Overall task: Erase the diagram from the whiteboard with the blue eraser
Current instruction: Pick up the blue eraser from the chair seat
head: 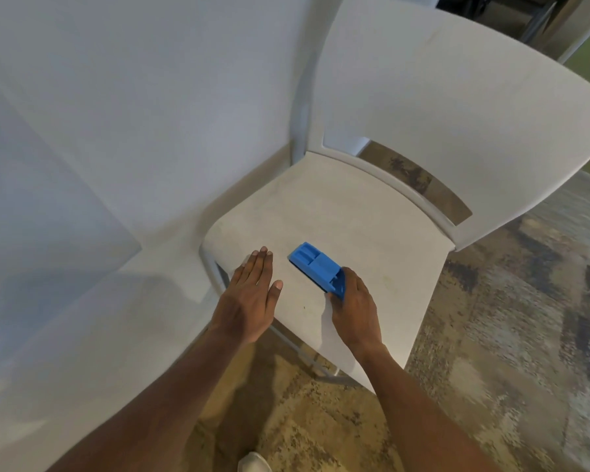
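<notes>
The right hand (353,303) grips the near end of the blue eraser (317,269), fingers curled around its near end, so that the hand covers that end and the rest of the eraser sticks out ahead of it, away from the person. The eraser lies with its moulded plastic back facing up and its dark underside toward the seat, touching or just above it. The left hand (252,294) is just to the left of the eraser, apart from it, held flat and spread with the palm down and the fingers together, the thumb pointing toward the eraser; it holds nothing. Whether it presses on the seat or hovers just over it cannot be told.

Under both hands is the seat of a white chair (372,216), its backrest rising beyond the hands and to the right. Left of the left hand a white wall panel (133,97) stands beside the chair. Below the forearms lies patterned carpet (491,369), and the toe of a white shoe (254,461) shows between the arms at the bottom edge.
</notes>
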{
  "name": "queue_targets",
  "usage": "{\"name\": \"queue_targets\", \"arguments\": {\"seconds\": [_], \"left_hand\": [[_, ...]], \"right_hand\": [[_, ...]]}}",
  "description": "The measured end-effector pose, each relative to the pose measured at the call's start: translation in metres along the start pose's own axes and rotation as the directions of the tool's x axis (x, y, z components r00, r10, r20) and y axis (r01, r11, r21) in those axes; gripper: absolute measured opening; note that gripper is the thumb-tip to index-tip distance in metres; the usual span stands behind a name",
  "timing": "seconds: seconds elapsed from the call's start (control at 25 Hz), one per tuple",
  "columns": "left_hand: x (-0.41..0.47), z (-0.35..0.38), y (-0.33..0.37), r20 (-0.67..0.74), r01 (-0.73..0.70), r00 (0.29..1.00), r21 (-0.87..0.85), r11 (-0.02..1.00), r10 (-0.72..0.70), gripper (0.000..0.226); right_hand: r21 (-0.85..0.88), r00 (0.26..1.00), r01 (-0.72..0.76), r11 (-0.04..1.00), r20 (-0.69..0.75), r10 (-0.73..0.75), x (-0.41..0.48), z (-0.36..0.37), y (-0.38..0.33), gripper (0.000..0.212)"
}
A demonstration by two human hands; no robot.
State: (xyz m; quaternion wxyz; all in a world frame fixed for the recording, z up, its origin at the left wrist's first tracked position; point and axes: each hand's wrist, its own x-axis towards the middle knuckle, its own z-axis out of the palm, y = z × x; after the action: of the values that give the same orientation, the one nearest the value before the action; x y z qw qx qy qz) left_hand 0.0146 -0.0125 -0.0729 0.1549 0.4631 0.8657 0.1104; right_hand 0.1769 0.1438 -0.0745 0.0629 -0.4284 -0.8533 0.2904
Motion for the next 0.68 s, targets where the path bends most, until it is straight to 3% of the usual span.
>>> {"name": "queue_targets", "arguments": {"seconds": [0.12, 0.4, 0.52, 0.68], "left_hand": [[0.003, -0.011, -0.003, 0.016, 0.011, 1.0, 0.011, 1.0, -0.011, 0.068], [0.003, -0.061, -0.014, -0.019, 0.038, 0.999, 0.028, 0.999, -0.038, 0.074], [-0.012, -0.107, -0.015, -0.125, 0.027, 0.992, 0.031, 0.999, -0.023, 0.078], [-0.038, -0.171, -0.017, -0.3, -0.004, 0.954, -0.007, 1.0, 0.002, 0.105]], "right_hand": [[0.03, 0.999, -0.011, 0.999, -0.041, 0.012, -0.001, -0.002, -0.002, 0.05], [0.086, 0.974, 0.116, 0.99, -0.203, -0.097, -0.012, -0.024, -0.041, 0.055], [0.103, 0.951, 0.193, 0.976, -0.265, -0.16, -0.019, -0.047, -0.08, 0.057], [0.127, 0.896, 0.326, 0.937, -0.358, -0.264, -0.032, -0.086, -0.139, 0.059]]}}
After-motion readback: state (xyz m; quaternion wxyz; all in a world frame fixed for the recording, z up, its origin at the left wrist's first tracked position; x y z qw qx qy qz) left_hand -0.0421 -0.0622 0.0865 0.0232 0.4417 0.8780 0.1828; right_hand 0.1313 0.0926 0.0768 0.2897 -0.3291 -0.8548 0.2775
